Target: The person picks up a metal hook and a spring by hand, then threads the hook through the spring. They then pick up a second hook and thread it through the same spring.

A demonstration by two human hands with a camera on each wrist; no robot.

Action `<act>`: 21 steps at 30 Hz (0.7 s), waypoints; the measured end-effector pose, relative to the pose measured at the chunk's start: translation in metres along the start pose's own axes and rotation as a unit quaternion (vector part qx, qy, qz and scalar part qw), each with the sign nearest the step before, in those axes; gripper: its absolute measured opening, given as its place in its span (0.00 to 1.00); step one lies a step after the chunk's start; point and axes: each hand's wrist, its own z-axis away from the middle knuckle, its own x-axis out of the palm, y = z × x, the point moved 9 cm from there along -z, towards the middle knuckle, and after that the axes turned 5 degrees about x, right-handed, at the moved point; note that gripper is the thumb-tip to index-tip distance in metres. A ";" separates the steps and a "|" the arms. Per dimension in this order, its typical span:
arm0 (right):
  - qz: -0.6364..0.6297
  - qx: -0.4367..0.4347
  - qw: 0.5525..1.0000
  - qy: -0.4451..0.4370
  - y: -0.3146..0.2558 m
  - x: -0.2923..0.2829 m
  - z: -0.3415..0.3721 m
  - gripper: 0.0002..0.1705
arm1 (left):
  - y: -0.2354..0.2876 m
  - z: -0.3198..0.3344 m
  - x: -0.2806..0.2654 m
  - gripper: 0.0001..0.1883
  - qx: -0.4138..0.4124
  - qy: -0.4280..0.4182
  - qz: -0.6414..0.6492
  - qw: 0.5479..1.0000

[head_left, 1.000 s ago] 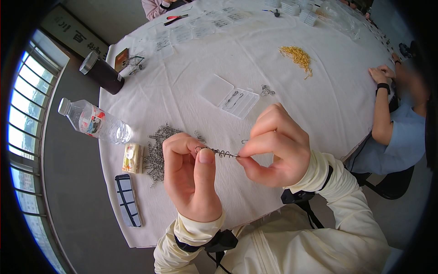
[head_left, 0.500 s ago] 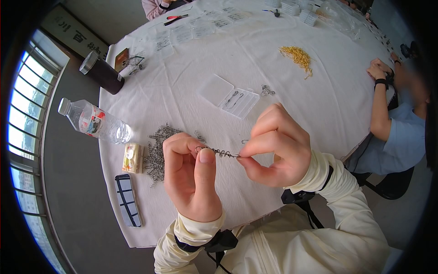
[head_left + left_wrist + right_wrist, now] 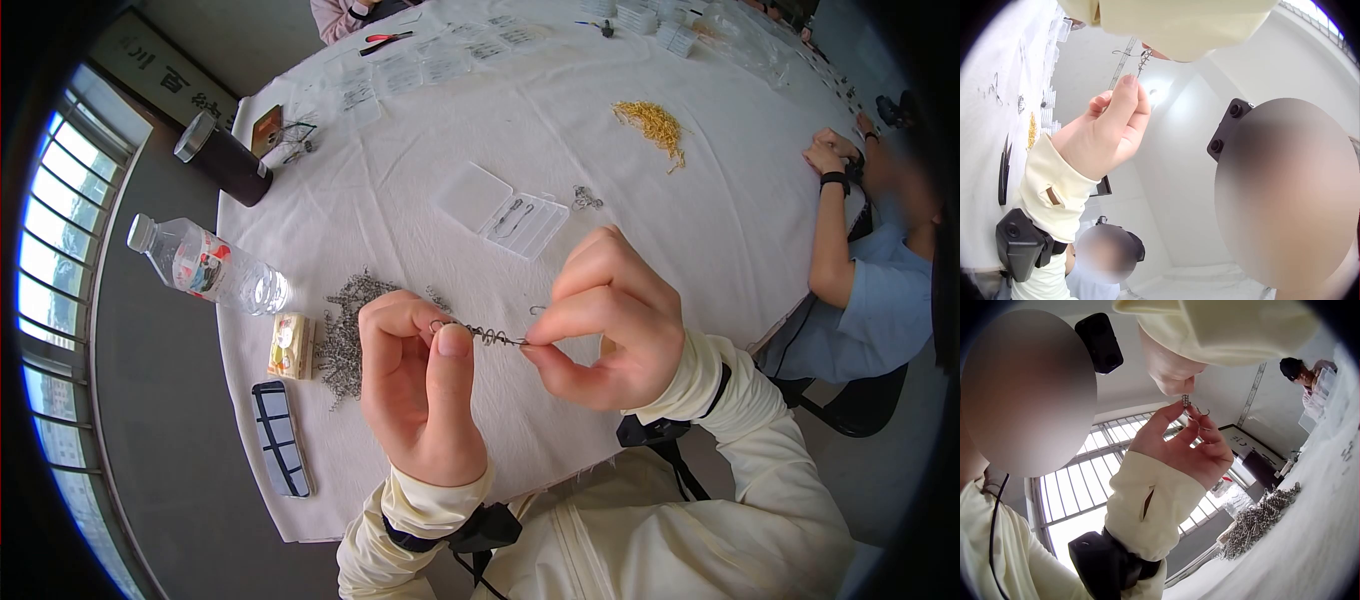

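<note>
A small coiled wire piece [image 3: 489,336] stretches between the two hands above the cloth. The left hand [image 3: 425,390] pinches its looped end between thumb and forefinger. At its other end, the right hand [image 3: 610,330] pinches the thin wire with thumb and forefinger. A small wire hook [image 3: 537,310] shows beside the right fingertips. Behind the left hand lies a heap of dark wire coils [image 3: 343,345], partly hidden. In the left wrist view the coil [image 3: 1145,60] rises from the right fingertips.
Beyond the hands an open clear plastic case [image 3: 525,228] holds metal pieces, with more wire pieces [image 3: 587,198] beside it. A water bottle [image 3: 205,265], a packet [image 3: 291,346] and a phone [image 3: 281,438] lie left. Golden pieces [image 3: 655,127] are piled farther back; another person's forearms [image 3: 835,240] are right.
Both hands keep their pinch on the coiled wire and have barely moved. The person at the right has shifted their hands and arm slightly.
</note>
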 end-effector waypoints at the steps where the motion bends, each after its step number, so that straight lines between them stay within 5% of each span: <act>1: 0.000 0.000 1.000 0.001 0.000 0.000 0.000 0.17 | -0.001 0.000 0.001 0.05 -0.006 -0.002 0.005 1.000; 21: 0.008 0.000 1.000 0.001 -0.001 0.000 -0.001 0.16 | -0.002 0.002 0.004 0.04 0.004 -0.020 0.004 1.000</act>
